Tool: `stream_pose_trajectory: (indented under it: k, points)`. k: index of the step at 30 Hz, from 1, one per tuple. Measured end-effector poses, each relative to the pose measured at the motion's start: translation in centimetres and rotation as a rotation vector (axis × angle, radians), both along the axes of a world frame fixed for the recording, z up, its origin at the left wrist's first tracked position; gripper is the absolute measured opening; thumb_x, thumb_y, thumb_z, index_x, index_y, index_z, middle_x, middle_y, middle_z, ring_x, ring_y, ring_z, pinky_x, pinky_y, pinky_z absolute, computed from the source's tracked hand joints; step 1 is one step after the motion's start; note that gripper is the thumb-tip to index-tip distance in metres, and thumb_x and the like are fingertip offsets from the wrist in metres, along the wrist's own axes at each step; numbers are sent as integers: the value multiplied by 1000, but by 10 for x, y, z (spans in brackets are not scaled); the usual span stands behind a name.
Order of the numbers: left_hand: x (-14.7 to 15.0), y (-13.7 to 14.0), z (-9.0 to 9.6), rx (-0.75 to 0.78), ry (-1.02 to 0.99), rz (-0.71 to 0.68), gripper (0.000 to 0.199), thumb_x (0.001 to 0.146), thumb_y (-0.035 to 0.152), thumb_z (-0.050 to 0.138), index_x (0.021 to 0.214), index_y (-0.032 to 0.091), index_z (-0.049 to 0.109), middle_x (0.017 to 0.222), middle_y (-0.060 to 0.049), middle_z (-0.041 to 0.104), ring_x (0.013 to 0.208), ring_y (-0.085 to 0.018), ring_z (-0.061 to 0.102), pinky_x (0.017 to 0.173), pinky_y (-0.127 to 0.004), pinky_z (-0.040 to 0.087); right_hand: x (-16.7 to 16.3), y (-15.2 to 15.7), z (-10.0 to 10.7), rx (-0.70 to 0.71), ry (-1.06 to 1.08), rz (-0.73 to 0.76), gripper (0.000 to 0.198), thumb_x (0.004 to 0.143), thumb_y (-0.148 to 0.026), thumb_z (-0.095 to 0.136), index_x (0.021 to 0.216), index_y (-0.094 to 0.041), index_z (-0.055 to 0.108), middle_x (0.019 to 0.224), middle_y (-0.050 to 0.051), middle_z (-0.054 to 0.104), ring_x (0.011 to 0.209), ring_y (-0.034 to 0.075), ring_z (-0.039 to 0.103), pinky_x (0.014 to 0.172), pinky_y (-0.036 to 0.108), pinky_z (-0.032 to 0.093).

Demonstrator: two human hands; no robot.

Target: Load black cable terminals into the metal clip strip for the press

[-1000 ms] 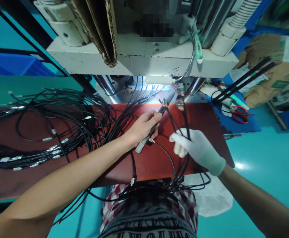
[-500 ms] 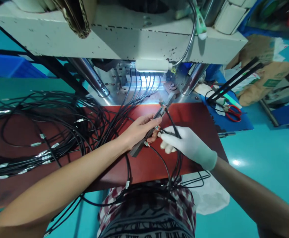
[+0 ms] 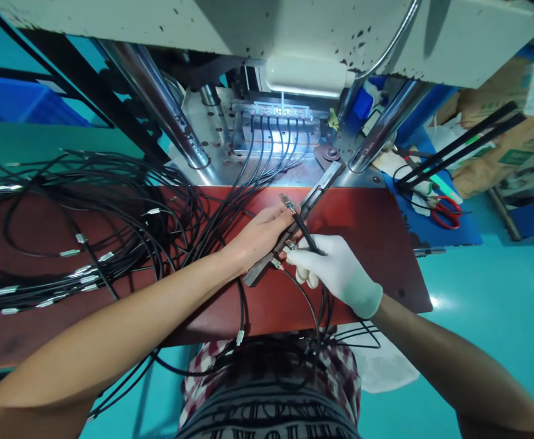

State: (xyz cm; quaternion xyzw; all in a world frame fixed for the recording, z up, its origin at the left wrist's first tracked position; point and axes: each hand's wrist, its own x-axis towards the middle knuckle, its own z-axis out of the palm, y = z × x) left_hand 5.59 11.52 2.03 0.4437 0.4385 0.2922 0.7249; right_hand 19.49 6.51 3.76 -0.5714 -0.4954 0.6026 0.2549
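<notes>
A long dark metal bar with slots point(image 3: 318, 194) lies slanted over the red-brown board, gripped by my bare left hand point(image 3: 267, 235). In my gloved right hand point(image 3: 335, 268) are black cables point(image 3: 307, 233), held between thumb and fingers. One cable's bare metal connector point(image 3: 287, 202) points up past the bar near my left fingers. A second connector point(image 3: 289, 246) sits at the bar by my right fingertips. Lower down, another cable end point(image 3: 276, 263) meets the bar, its cable looping toward my lap. My left fingertips are partly hidden behind the bar.
Behind the board point(image 3: 376, 244) stands a press with steel posts point(image 3: 157, 103) and a lit fixture point(image 3: 273, 131) holding several cables. A white lamp point(image 3: 310, 76) hangs above it. Coiled black cables point(image 3: 88, 225) cover the left side. Red-handled scissors point(image 3: 447, 212) lie at right.
The view has shifted, showing more of the press fixture. My right hand has moved slightly left relative to the bar, and a cable connector now points up beside my left fingers.
</notes>
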Motion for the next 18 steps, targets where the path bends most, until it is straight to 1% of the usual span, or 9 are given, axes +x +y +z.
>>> stream_pose_trajectory:
  k: [3, 7, 11, 14, 18]
  points:
    - [-1, -1, 0, 27, 12, 1, 28, 90, 44, 52, 78, 18, 50, 57, 4, 53, 36, -7, 45, 33, -17, 36, 0, 3, 0, -32, 33, 11, 22, 83, -25, 61, 63, -15, 58, 49, -4, 57, 40, 6, 48, 43, 19, 37]
    - [0, -2, 0, 41, -2, -15, 28, 90, 44, 51, 78, 19, 47, 56, 5, 51, 36, -7, 44, 33, -17, 37, 2, 4, -2, -57, 49, 49, 20, 82, -23, 61, 63, -14, 59, 50, -4, 57, 42, 6, 50, 45, 19, 39]
    - [0, -3, 1, 101, 0, -16, 32, 89, 45, 54, 74, 19, 44, 55, 6, 46, 38, -5, 41, 34, -15, 35, 0, 2, -4, -71, 48, 20, 19, 82, -25, 62, 66, -14, 59, 51, -4, 58, 41, 6, 49, 43, 18, 38]
    - [0, -5, 4, 148, 27, -10, 32, 87, 45, 56, 74, 19, 44, 54, 7, 43, 40, -5, 41, 36, -14, 35, -2, 1, -5, -60, 40, -14, 19, 82, -25, 63, 67, -15, 58, 51, -4, 58, 41, 6, 50, 43, 18, 38]
    - [-1, -5, 4, 151, 33, -45, 34, 88, 48, 53, 74, 19, 43, 56, 7, 44, 41, -6, 42, 37, -16, 35, -2, 1, -6, -39, 91, 33, 20, 82, -28, 63, 68, -14, 59, 54, -3, 60, 43, 6, 51, 45, 18, 40]
